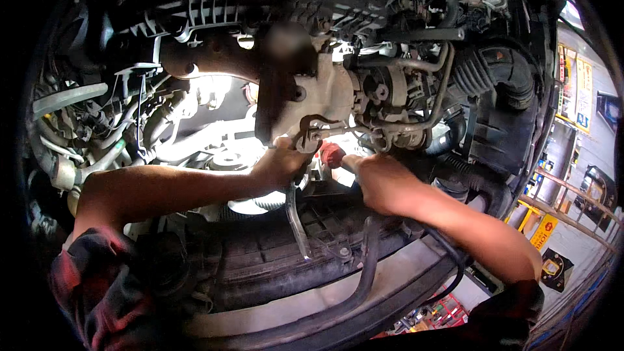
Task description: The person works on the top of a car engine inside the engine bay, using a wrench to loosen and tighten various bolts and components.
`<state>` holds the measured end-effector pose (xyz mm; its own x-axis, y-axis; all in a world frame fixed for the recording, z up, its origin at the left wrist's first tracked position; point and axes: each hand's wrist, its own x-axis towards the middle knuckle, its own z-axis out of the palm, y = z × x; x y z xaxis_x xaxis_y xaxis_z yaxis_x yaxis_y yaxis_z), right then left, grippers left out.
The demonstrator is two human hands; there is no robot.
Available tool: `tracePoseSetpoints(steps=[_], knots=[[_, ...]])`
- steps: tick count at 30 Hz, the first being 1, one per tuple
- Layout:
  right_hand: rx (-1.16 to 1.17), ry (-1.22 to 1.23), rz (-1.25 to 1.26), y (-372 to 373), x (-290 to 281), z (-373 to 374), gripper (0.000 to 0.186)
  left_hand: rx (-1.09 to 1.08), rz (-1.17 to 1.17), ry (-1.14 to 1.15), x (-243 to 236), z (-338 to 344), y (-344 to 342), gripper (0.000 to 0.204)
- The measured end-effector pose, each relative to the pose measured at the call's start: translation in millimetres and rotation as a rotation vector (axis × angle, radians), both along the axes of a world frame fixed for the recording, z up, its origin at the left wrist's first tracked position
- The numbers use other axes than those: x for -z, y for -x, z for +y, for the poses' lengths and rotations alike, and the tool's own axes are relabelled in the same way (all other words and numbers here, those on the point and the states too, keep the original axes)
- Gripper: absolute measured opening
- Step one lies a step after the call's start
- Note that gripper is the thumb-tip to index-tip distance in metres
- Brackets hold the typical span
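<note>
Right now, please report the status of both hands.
Left hand at metal housing's lower edge, hold unclear. Right hand at red piece, grip unclear. Metal pipes above right hand.

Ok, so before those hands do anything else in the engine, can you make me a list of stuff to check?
1. Is there enough light? Ok: it is bright around both hands.
2. Are the sleeves out of the way? Ok: the left sleeve and right sleeve sit well back from the wrists.
3. Are gloves on? Probably not ok: the left hand and right hand are bare.
4. Is the red piece gripped firmly? Cannot tell: it is by the right hand's fingertips, but the grip is unclear.
5. Is the shiny metal bar secure? Cannot tell: its top is hidden near the left hand.
</note>
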<state>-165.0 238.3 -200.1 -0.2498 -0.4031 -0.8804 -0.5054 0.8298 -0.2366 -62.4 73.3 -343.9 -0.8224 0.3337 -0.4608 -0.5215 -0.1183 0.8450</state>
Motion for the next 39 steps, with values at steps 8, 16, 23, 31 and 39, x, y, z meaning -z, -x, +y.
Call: tracePoseSetpoints(steps=[8, 16, 23, 31, 39], knots=[[-0.137, -0.024, -0.054, 5.6, -17.6, -13.5, 0.041, -0.041, 0.124, -0.042, -8.5, 1.1, 6.3, 0.034], [-0.356, 0.174, 0.083, 6.4, -48.3, -20.7, 0.052, 0.047, 0.106, -0.034, -26.0, 12.7, 7.6, 0.034], [-0.38, 0.28, 0.032, 7.1, -52.0, -34.3, 0.044, -0.073, -0.078, -0.08, -29.8, 5.1, 11.4, 0.034], [-0.323, 0.436, -0.09, 10.0, -49.2, -39.4, 0.027, -0.061, 0.305, 0.151, -11.4, 6.9, 4.3, 0.028], [-0.252, 0.436, -0.344, 12.0, -45.0, -43.4, 0.05, 0.108, -0.154, -0.047, -34.0, -2.4, 24.9, 0.035]])
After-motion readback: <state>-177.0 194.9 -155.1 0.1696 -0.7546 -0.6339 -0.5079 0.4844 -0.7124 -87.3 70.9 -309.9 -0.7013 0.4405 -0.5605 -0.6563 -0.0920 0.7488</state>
